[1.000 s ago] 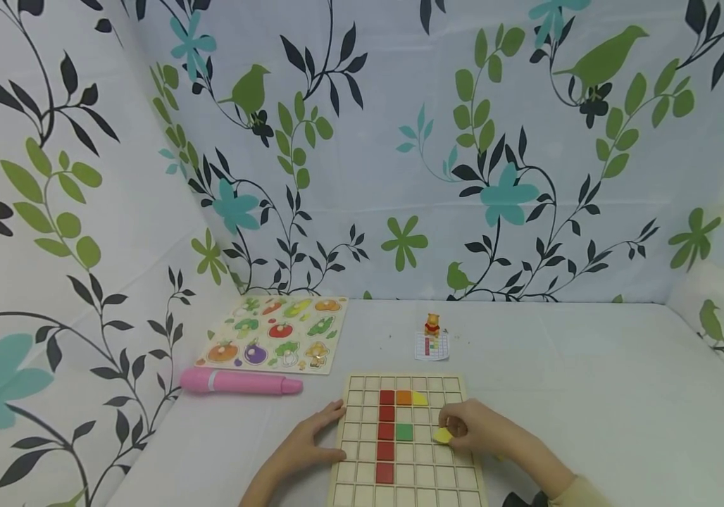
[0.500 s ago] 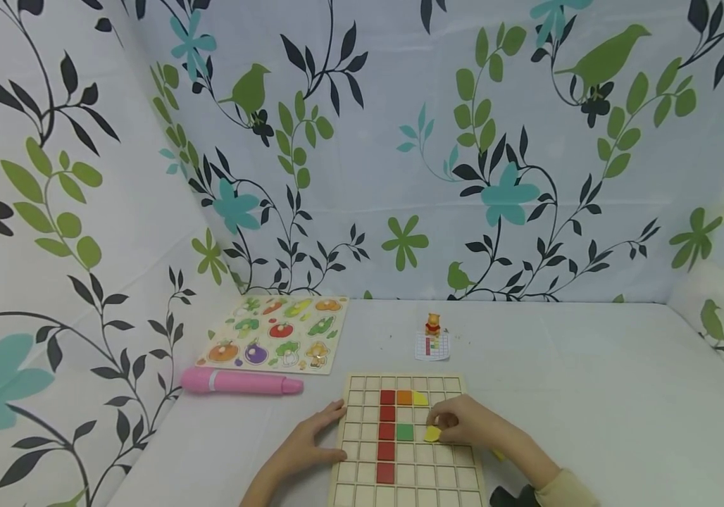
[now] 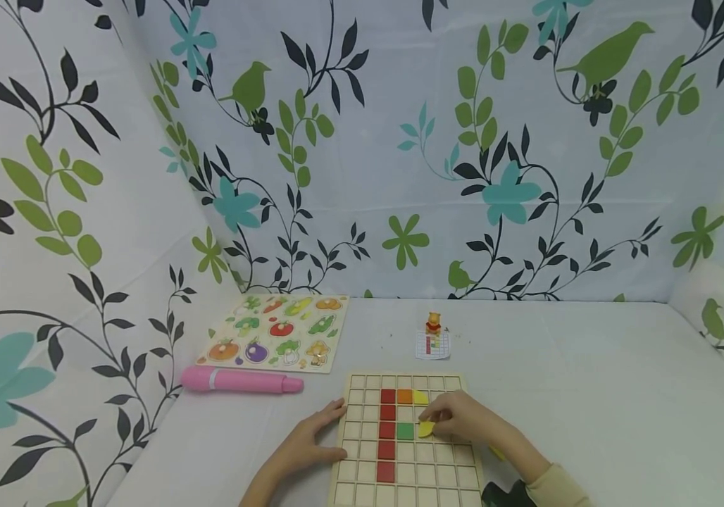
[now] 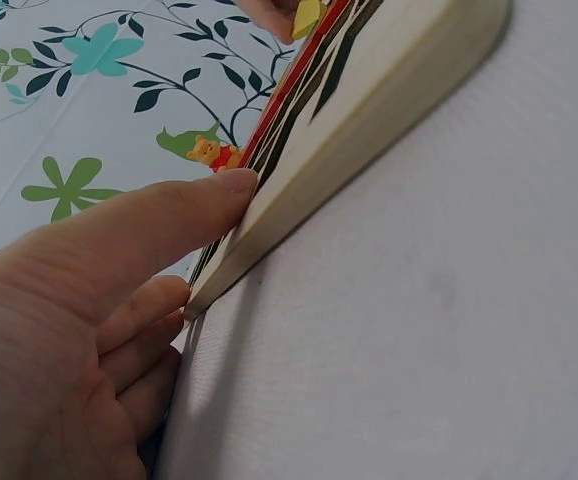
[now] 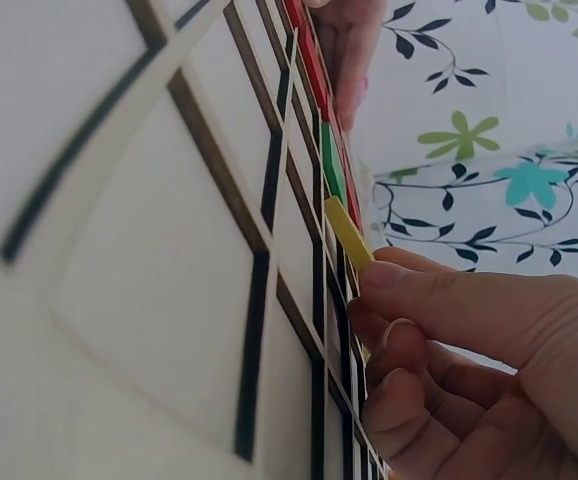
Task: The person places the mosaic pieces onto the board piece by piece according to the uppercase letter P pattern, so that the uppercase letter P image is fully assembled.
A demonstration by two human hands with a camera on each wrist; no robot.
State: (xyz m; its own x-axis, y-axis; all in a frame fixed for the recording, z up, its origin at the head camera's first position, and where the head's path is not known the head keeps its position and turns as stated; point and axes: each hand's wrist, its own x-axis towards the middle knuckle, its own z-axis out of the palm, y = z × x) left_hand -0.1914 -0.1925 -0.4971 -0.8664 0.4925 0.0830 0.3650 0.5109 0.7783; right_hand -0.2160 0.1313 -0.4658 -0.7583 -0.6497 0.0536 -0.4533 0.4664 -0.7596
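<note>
A wooden grid board [image 3: 365, 473] lies on the table with a column of red square tiles [image 3: 387, 450] in it. Orange [image 3: 404, 396] and yellow [image 3: 420, 397] tiles continue the top of that column to the right, and a green tile [image 3: 405, 431] sits beside its middle. My right hand [image 3: 466, 417] pinches another yellow tile [image 5: 349, 233] between thumb and fingers, tilted, just right of the green one. Whether that tile touches the board is hard to tell. My left hand [image 3: 303, 442] rests against the board's left edge, thumb and finger spread [image 4: 169, 225].
A small bear figure [image 3: 433, 323] stands at a paper card [image 3: 432, 346] with a coloured grid pattern, behind the board. To the left lie a vegetable puzzle board [image 3: 276, 334] and a pink pen-shaped object [image 3: 248, 382]. Something yellow [image 3: 497, 453] shows under the right forearm.
My right hand has moved left across the board with the yellow tile, bringing it close to the green tile. The left hand has stayed at the board's edge.
</note>
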